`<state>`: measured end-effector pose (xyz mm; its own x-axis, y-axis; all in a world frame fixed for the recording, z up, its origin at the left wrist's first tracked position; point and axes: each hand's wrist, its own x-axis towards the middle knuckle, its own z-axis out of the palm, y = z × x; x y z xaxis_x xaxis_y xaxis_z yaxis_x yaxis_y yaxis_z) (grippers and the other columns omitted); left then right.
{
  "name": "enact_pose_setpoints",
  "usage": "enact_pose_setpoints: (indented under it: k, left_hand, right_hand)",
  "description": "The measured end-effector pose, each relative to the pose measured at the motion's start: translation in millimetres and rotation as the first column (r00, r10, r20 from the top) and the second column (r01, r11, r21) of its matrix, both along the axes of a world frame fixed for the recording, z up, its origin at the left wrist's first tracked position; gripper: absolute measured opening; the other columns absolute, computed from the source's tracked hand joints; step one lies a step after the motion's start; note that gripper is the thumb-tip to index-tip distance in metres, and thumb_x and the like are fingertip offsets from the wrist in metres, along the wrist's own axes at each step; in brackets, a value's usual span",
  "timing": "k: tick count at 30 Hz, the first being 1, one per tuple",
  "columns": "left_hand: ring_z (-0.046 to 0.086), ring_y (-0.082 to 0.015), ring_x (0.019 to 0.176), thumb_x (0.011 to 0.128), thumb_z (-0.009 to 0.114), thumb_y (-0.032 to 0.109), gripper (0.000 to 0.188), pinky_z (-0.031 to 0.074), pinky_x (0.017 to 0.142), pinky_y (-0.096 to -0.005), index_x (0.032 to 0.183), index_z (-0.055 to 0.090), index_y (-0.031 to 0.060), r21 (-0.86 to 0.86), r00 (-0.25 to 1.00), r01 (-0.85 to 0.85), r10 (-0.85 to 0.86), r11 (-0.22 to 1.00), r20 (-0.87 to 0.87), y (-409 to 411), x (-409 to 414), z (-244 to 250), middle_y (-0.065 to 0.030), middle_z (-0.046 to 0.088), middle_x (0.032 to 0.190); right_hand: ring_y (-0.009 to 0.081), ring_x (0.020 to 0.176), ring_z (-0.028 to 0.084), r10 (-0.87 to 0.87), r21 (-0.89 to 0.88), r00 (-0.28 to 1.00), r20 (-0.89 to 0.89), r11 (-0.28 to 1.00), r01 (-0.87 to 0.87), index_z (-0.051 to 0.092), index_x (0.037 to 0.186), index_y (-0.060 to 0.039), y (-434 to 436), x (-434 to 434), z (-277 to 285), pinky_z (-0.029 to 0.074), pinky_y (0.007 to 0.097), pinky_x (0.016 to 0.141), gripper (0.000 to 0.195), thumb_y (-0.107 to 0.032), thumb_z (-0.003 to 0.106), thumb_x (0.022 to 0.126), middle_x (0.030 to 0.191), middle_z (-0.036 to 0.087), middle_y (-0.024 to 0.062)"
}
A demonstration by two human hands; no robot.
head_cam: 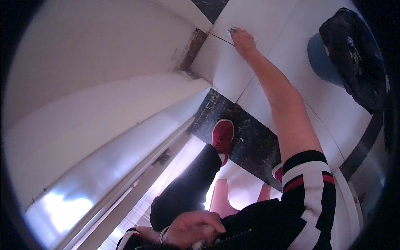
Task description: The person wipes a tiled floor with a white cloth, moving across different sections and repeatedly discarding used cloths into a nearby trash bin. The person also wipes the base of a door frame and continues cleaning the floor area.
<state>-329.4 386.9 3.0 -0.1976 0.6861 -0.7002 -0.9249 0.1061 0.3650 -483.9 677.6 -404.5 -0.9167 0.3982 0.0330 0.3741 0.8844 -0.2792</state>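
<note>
On the pale tiled floor [278,62], my right hand [243,40] presses down at the end of my outstretched arm. Its fingers are closed on a crumpled white tissue or thin cloth [232,29], whose edges show around the hand. My left hand [195,228], with a bracelet at the wrist, rests curled in front of my dark zipped jacket. A small white bit shows under its fingers, but whether it is held cannot be told. A dark marbled threshold strip [253,137] crosses the floor beneath my red shoe [223,136].
A blue bucket or bin [322,59] with a black plastic bag [347,56] over it stands at the right. A pale wall and a shiny door frame [150,122] run along the left. Part of a pink plastic stool [220,197] shows below me.
</note>
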Motion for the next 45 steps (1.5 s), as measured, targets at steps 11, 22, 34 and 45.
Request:
enact_pose_setpoints:
  k: [11,22,34,45]
  left_hand:
    - [0.05,-0.012,0.051,0.082,0.042,0.008,0.017,0.042,0.049,-0.0206,0.095,0.051,0.0023,0.113,0.998,0.056,-0.059,0.992,0.017,-2.2,5.7,1.8,-0.0086,0.052,0.069]
    - [0.05,-0.011,0.051,0.083,0.041,0.009,0.018,0.041,0.05,-0.0206,0.096,0.051,0.0014,0.162,0.996,0.061,-0.071,0.985,0.055,2.1,17.0,1.1,-0.0077,0.051,0.068]
    - [0.044,-0.0112,0.049,0.081,0.043,0.014,0.02,0.035,0.046,-0.0227,0.089,0.05,-0.003,0.098,0.999,0.029,-0.031,0.995,0.015,9.1,12.5,6.5,-0.0096,0.048,0.066]
    - [0.051,-0.012,0.05,0.083,0.041,0.008,0.016,0.042,0.048,-0.022,0.094,0.051,0.0014,0.106,0.996,0.08,-0.083,0.991,0.028,7.3,12.9,1.2,-0.0083,0.051,0.064]
  right_hand:
    - [0.0266,0.072,0.05,0.099,-0.308,0.993,-0.058,0.945,-0.112,0.05,0.103,-0.0135,-117.7,221.4,58.6,0.044,0.0374,0.058,0.034,-0.004,0.046,0.071,0.081,0.047,0.0124]
    - [0.0225,0.062,0.049,0.284,-0.174,0.901,-0.327,0.919,-0.353,0.053,0.094,-0.0154,-136.9,244.5,10.3,0.039,0.0367,0.056,0.028,-0.013,0.056,0.066,0.066,0.047,0.0059]
    - [0.0278,0.088,0.045,-0.553,-0.194,0.729,-0.404,0.83,0.522,0.052,0.098,-0.0059,1.3,239.7,29.2,0.037,0.0348,0.078,0.025,-0.005,0.046,0.074,0.094,0.049,0.0141]
    - [0.0304,0.088,0.046,-0.65,-0.337,0.7,-0.294,0.756,0.561,0.053,0.089,-0.0044,5.5,182.9,5.4,0.038,0.0356,0.075,0.018,-0.008,0.047,0.072,0.089,0.052,0.0155]
